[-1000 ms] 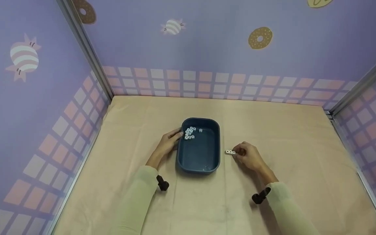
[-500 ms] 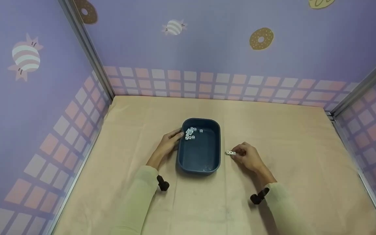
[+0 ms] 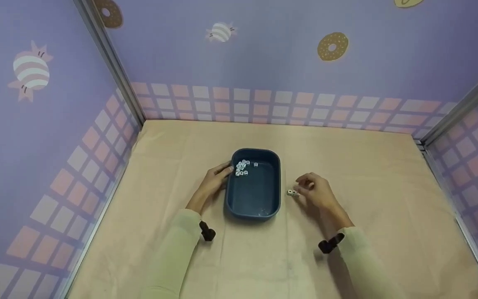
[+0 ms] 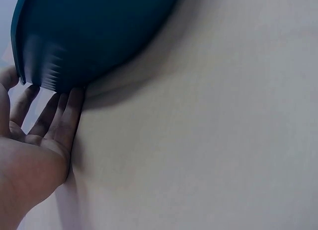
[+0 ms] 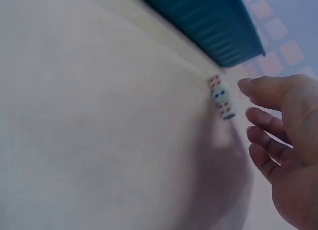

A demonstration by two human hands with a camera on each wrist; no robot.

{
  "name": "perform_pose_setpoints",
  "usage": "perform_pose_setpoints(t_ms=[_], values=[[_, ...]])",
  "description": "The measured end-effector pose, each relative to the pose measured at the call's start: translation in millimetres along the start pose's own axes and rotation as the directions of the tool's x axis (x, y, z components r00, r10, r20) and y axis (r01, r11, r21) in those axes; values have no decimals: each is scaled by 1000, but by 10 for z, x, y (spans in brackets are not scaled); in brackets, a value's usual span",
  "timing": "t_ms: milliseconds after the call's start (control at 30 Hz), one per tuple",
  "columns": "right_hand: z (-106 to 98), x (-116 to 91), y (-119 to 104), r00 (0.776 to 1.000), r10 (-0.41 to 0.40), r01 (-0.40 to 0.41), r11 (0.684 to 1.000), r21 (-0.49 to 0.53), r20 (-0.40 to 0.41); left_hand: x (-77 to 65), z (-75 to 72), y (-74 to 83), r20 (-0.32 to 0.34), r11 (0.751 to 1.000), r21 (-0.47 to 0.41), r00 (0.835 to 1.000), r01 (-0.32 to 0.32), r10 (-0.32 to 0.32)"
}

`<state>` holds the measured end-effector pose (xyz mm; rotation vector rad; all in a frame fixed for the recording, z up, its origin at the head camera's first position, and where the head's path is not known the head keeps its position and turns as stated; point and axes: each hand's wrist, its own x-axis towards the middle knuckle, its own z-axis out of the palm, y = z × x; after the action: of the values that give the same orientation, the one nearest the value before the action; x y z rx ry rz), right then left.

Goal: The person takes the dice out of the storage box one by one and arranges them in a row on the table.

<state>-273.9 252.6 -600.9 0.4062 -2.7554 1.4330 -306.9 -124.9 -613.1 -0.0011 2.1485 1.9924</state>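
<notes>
while three dice (image 5: 219, 95) lie just beyond its loose fingers (image 5: 264, 121), the right hand (image 5: 297, 155) holds nothing.
left hand (image 3: 213, 182): gripping one tray (image 3: 254, 195).

Reads deep blue on the tub (image 3: 253, 197), teal from both wrist views. Shows white on the row of dice (image 5: 221, 97), dotted red, blue, red. White again on the dice inside the tub (image 3: 242, 167), with pips too small to tell. Pale green on the sleeves (image 3: 172, 251), black on the wrist mounts (image 3: 208, 233), cream-beige on the cloth (image 3: 255, 253). Lilac on the walls (image 3: 272, 54), patterned with pink-and-white checks (image 3: 262, 109), striped sweets (image 3: 31, 71) and brown doughnuts (image 3: 324, 48) flecked pale.
</notes>
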Motion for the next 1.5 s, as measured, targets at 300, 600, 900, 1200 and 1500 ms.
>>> perform_pose_setpoints(t_ms=[300,600,900,1200,1500], values=[[199,408,-493,985,-141,144,989,25,-100,2,-25,15,16,1000,-9,1000,-20,20],[649,708,-854,992,-112,117,989,93,-56,-17,-27,-6,20,999,-39,1000,-17,17],[1065,791,-974,997,0,8,993,114,-72,-4,-20,-11,26,997,-71,1000,8,-6],[1272,779,-912,1000,26,-25,1000,18,-11,-10,-16,-9,14,1000,-21,1000,-1,1],[1313,801,-884,997,-34,45,983,-178,62,-6,-18,-2,10,999,-40,1000,-25,26]])
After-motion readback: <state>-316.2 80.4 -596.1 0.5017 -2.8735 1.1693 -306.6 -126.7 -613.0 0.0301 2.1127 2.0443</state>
